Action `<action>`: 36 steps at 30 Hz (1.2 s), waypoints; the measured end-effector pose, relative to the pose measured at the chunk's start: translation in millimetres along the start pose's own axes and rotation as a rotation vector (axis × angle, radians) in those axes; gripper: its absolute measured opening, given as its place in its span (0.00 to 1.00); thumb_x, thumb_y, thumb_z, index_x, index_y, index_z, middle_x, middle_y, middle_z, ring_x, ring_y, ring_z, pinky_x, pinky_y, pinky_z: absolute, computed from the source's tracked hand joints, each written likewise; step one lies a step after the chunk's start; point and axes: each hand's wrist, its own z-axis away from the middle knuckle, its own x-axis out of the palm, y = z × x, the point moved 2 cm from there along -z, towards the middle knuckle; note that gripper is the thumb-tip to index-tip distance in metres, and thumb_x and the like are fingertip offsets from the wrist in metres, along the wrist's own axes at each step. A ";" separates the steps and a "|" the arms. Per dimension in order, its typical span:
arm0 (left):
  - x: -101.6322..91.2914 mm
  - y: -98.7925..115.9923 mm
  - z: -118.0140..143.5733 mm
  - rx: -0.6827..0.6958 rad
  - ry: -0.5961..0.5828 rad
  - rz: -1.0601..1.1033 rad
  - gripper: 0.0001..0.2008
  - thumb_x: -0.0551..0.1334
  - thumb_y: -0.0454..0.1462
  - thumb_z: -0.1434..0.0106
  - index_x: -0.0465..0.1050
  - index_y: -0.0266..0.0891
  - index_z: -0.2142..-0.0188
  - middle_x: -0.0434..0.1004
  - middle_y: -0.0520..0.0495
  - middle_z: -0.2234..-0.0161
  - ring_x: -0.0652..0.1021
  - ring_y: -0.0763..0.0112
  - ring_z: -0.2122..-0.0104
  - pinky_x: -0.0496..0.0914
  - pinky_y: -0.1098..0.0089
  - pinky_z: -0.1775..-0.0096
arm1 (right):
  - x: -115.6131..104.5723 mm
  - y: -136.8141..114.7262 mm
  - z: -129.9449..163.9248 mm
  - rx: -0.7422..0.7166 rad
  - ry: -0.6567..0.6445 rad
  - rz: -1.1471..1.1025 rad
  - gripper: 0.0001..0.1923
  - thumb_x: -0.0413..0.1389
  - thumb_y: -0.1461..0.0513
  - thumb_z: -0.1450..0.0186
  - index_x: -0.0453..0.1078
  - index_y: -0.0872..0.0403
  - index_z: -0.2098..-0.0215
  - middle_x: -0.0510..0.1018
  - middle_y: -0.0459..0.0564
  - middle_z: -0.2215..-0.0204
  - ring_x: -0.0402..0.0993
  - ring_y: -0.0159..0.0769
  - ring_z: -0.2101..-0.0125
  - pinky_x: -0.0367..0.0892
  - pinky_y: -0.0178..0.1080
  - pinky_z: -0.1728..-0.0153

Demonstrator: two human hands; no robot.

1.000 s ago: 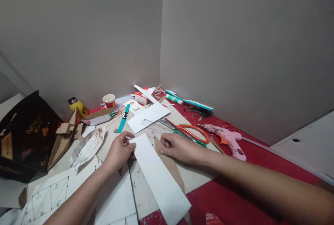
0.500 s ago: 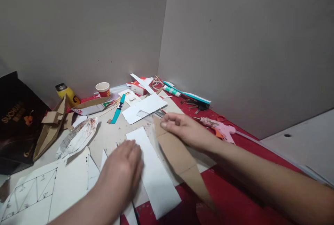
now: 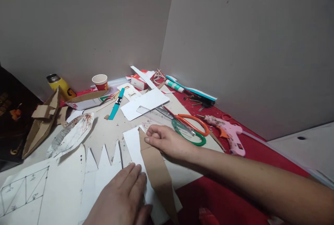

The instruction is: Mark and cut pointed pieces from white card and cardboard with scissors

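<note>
In the head view, my right hand (image 3: 169,143) pinches the upper end of a long brown cardboard piece (image 3: 156,167) with pointed ends. The piece lies over a white card strip (image 3: 132,145), covering much of it. My left hand (image 3: 124,193) rests with its fingers stretched out along the strip's left edge, its fingertips near the cardboard. Left of it is white paper with a zigzag-cut top (image 3: 100,172). Orange-and-green-handled scissors (image 3: 194,116) lie just beyond my right hand, their blades over a white card (image 3: 144,103).
A pink glue gun (image 3: 232,127) lies at right. Behind stand a paper cup (image 3: 100,83) and a yellow bottle (image 3: 62,89). A cardboard boat shape (image 3: 43,125), a folded paper boat (image 3: 73,134) and a line drawing (image 3: 24,192) occupy the left. Grey walls bound the back.
My right hand has moved left with the cardboard, bringing it over the white strip. My left hand has flattened out. The scissors and zigzag paper are now uncovered.
</note>
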 end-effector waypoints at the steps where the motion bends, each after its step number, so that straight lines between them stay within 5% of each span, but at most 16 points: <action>1: -3.2 -1.8 0.8 -0.015 0.054 0.003 0.18 0.60 0.37 0.38 0.78 0.29 0.52 0.80 0.33 0.52 0.83 0.52 0.56 0.79 0.63 0.58 | 1.0 0.2 -0.7 0.011 -0.004 0.001 0.08 0.56 0.58 0.38 0.62 0.52 0.71 0.59 0.35 0.86 0.51 0.27 0.84 0.45 0.30 0.82; 5: -7.1 -0.7 -3.8 0.003 0.168 -0.030 0.16 0.58 0.35 0.37 0.78 0.29 0.54 0.81 0.33 0.52 0.83 0.53 0.56 0.79 0.63 0.58 | 5.8 -1.7 -4.3 0.052 -0.047 0.013 0.08 0.53 0.59 0.36 0.61 0.51 0.70 0.58 0.34 0.87 0.52 0.27 0.86 0.49 0.30 0.84; 11: 15.7 6.1 -15.2 -0.012 0.000 -0.010 0.33 0.68 0.48 0.47 0.75 0.25 0.48 0.73 0.22 0.47 0.77 0.38 0.50 0.79 0.55 0.59 | 9.7 -6.7 -8.5 0.040 -0.051 0.181 0.07 0.53 0.62 0.34 0.65 0.53 0.71 0.64 0.38 0.83 0.63 0.29 0.84 0.57 0.32 0.81; 16: 25.1 2.0 -13.4 -0.034 -0.042 0.046 0.37 0.70 0.48 0.49 0.72 0.24 0.45 0.70 0.18 0.45 0.74 0.33 0.48 0.78 0.51 0.56 | 4.3 -13.3 -5.3 -0.088 0.047 0.480 0.03 0.59 0.62 0.37 0.71 0.55 0.68 0.72 0.45 0.77 0.65 0.33 0.75 0.55 0.35 0.73; 21: 34.1 2.6 -8.4 -0.041 -0.053 0.075 0.39 0.69 0.49 0.47 0.69 0.25 0.42 0.69 0.18 0.43 0.73 0.33 0.45 0.77 0.51 0.53 | -4.3 -16.8 -19.3 -0.396 0.100 0.720 0.10 0.58 0.63 0.34 0.73 0.57 0.55 0.78 0.52 0.65 0.72 0.38 0.66 0.64 0.37 0.64; 25: 45.1 3.6 -7.9 -0.074 -0.087 0.118 0.40 0.64 0.54 0.43 0.67 0.23 0.41 0.65 0.16 0.41 0.69 0.32 0.42 0.74 0.48 0.49 | -6.3 -21.1 -43.5 -0.573 -0.117 0.767 0.11 0.57 0.66 0.33 0.73 0.58 0.52 0.77 0.56 0.60 0.73 0.40 0.60 0.65 0.39 0.58; 30: 47.9 1.4 -7.5 -0.101 -0.153 0.294 0.41 0.64 0.53 0.43 0.66 0.24 0.40 0.63 0.18 0.39 0.65 0.32 0.39 0.70 0.45 0.46 | -5.9 -32.7 -61.7 -0.634 -0.353 0.829 0.05 0.56 0.68 0.33 0.74 0.57 0.65 0.74 0.50 0.66 0.69 0.34 0.67 0.64 0.34 0.63; 33: 34.7 -7.3 -8.6 -0.239 -0.019 0.477 0.35 0.65 0.50 0.44 0.69 0.32 0.42 0.68 0.26 0.39 0.68 0.38 0.40 0.71 0.47 0.46 | -9.7 -38.0 -61.5 -0.655 -0.371 0.844 0.06 0.53 0.69 0.32 0.71 0.58 0.66 0.73 0.50 0.67 0.67 0.33 0.69 0.63 0.34 0.65; 36: 16.4 -28.2 -13.7 -0.565 0.219 0.705 0.27 0.63 0.44 0.40 0.67 0.41 0.42 0.70 0.34 0.40 0.73 0.49 0.43 0.71 0.51 0.47 | -16.1 -44.5 -52.8 -0.697 -0.341 0.850 0.07 0.50 0.68 0.30 0.69 0.58 0.65 0.71 0.51 0.66 0.66 0.35 0.68 0.62 0.35 0.65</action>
